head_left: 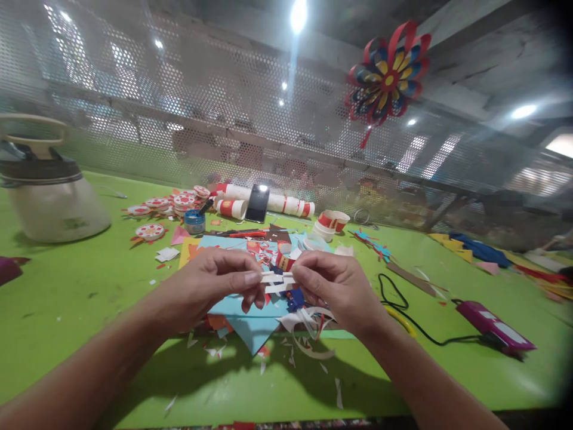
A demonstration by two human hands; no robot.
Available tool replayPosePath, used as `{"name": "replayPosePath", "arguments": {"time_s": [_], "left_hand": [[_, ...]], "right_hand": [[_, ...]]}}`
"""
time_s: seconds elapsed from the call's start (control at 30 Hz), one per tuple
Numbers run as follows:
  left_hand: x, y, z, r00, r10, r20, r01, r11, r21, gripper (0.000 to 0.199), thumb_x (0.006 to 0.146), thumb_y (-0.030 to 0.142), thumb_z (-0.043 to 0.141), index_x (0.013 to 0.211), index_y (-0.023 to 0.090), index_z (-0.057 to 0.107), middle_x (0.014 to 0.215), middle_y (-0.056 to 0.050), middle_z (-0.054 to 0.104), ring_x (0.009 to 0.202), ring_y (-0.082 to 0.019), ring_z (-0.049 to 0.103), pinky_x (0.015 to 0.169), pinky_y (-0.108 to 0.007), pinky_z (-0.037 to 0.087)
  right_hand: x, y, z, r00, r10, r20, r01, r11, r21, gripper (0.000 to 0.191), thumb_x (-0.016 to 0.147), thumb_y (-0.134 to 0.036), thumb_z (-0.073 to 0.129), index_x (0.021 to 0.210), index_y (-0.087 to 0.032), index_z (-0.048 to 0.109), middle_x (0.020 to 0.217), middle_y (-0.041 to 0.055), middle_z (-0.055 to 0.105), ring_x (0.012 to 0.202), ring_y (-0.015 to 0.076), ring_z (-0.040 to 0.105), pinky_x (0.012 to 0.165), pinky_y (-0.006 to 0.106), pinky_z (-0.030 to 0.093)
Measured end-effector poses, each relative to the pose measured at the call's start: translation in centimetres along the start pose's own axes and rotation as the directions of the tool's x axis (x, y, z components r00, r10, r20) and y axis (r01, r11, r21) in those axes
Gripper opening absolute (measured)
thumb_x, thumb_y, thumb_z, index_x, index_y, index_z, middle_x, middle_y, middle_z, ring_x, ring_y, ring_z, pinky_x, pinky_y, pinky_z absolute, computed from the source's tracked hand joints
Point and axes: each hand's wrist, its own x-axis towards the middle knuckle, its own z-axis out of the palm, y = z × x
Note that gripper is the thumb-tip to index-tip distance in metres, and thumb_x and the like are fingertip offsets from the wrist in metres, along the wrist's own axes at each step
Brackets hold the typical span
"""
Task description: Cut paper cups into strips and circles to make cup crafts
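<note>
Above the middle of the green table, my left hand (228,279) pinches one end of a small white paper strip (273,278) between thumb and forefinger. The strip's other end is pinched by my right hand (329,286), a short gap away. A piece of white paper hangs just below the strip, between the two hands. Under the hands lie light blue paper sheets (255,328), coloured scraps and a curled white paper ribbon (313,352).
Behind the hands are a blue jar (194,222), a phone (258,203), red-and-white paper tubes (286,204) and paper discs (150,232). A kettle (54,203) stands left. A purple device (495,325) with a black cord lies right. A paper flower (388,77) hangs above the green table (54,334).
</note>
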Motion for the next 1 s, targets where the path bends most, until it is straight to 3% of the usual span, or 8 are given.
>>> {"name": "replayPosePath", "arguments": {"time_s": [0.4, 1.0], "left_hand": [[0.09, 0.33, 0.13, 1.0, -0.007, 0.018, 0.006, 0.998, 0.059, 0.021, 0.086, 0.029, 0.06, 0.072, 0.016, 0.069, 0.07, -0.001, 0.065, 0.065, -0.012, 0.056, 0.063, -0.024, 0.043], [0.06, 0.79, 0.42, 0.999, 0.034, 0.0, -0.033, 0.987, 0.157, 0.024, 0.087, 0.029, 0.058, 0.072, 0.014, 0.069, 0.067, -0.001, 0.063, 0.062, -0.011, 0.056, 0.061, -0.022, 0.044]], "right_hand": [[0.0, -0.01, 0.59, 0.999, -0.02, -0.035, 0.021, 0.999, 0.024, 0.009, 0.08, -0.024, 0.066, 0.077, -0.016, 0.065, 0.052, -0.006, 0.053, 0.039, 0.0046, 0.041, 0.036, 0.017, 0.033], [-0.24, 0.07, 0.63, 0.998, -0.025, -0.064, 0.024, 1.0, -0.02, 0.01, 0.08, -0.021, 0.067, 0.073, -0.015, 0.065, 0.054, -0.0059, 0.052, 0.043, 0.004, 0.04, 0.038, 0.019, 0.03]]}}
